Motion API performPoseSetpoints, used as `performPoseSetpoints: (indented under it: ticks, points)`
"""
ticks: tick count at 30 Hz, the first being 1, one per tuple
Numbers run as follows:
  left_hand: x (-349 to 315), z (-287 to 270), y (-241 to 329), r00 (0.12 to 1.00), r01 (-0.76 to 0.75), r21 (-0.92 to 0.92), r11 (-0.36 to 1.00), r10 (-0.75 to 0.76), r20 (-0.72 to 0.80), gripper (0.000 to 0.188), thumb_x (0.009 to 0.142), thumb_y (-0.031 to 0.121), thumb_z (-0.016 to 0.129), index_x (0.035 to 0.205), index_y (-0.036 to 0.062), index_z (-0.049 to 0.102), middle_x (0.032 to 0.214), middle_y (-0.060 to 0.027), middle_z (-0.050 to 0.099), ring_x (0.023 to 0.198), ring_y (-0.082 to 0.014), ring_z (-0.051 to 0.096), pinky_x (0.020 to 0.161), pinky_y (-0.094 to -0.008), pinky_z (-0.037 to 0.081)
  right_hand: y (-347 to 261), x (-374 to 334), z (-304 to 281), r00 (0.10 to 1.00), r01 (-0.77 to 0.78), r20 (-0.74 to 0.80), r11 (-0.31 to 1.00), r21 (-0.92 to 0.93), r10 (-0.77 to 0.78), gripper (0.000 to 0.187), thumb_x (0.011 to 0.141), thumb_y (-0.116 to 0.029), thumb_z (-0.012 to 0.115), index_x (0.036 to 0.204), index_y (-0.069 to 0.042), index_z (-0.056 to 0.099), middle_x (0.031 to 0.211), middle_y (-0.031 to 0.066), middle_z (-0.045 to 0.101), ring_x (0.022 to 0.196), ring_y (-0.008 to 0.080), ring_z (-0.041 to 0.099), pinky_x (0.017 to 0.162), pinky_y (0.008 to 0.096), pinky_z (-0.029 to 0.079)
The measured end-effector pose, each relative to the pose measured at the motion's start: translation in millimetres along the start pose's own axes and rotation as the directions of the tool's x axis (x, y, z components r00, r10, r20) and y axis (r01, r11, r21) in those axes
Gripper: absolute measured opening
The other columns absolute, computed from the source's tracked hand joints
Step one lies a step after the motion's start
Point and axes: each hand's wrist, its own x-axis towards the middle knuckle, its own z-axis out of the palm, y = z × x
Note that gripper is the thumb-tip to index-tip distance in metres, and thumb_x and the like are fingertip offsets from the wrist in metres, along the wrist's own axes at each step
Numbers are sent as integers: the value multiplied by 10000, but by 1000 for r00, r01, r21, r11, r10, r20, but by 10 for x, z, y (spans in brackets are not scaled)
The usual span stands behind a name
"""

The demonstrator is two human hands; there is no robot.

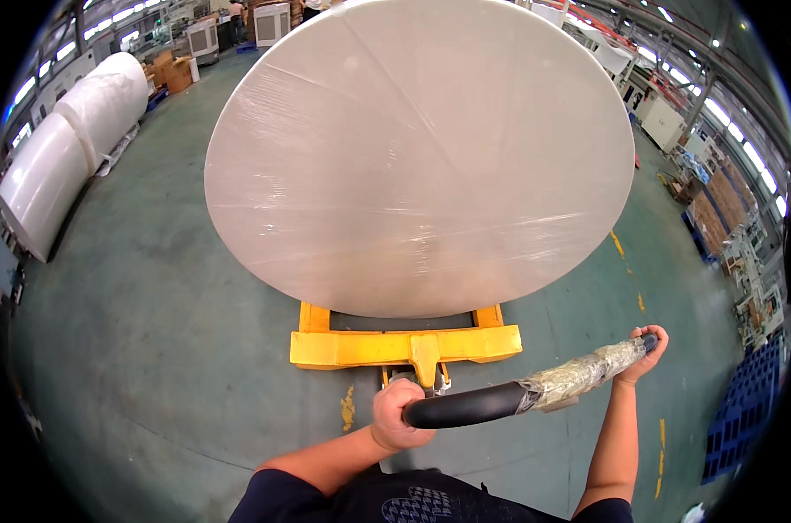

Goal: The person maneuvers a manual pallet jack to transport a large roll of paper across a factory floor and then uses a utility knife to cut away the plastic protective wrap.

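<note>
My left hand [399, 415] is closed round the left end of a black pallet jack handle [467, 406]. At the handle's far right end, my right hand [647, 356] also wraps round the grip. Clear tape or film, crumpled and yellowish, covers the handle's right half. The bar slants, its right end farther from me than its left. Beyond it sits the yellow pallet jack frame [356, 349]. A huge white roll wrapped in clear film [422, 166] rests on the jack, its round end facing me. The forks under the roll are mostly hidden.
More large white rolls [56, 170] lie along the left. Blue pallets [744, 410] stand at the right, with stacked brown boards [722, 209] farther back. Cardboard boxes [173, 74] and machines are at the far left. Yellow marks [661, 458] run along the green floor.
</note>
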Motion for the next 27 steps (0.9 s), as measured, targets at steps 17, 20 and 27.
performPoseSetpoints:
  ticks: [17, 20, 27]
  points:
    - [-281, 119, 213, 889, 376, -117, 919, -393, -233, 179, 694, -45, 580, 829, 21, 483, 730, -2, 517, 658, -49, 500, 600, -201, 430, -359, -155, -215, 977, -180, 100, 981, -78, 188, 180, 662, 49, 491, 805, -55, 452, 748, 5, 424, 685, 115, 411, 636, 219, 371]
    - [-432, 68, 364, 872, 352, -147, 925, -381, -309, 209, 685, -78, 564, 856, 21, 496, 766, -15, 546, 710, -73, 537, 640, -218, 444, -518, -283, -433, 972, -83, 215, 995, -46, 91, 167, 675, 44, 507, 800, -52, 453, 737, -2, 415, 673, 99, 405, 620, 209, 365]
    - [-1023, -87, 690, 821, 465, -86, 881, -466, -329, 261, 654, -90, 592, 877, 14, 507, 831, -39, 576, 767, -105, 570, 678, -234, 467, -798, -627, -1018, 959, -89, 271, 996, 32, 77, 181, 600, 35, 530, 749, -37, 456, 709, 63, 444, 654, 203, 446, 612, 270, 382]
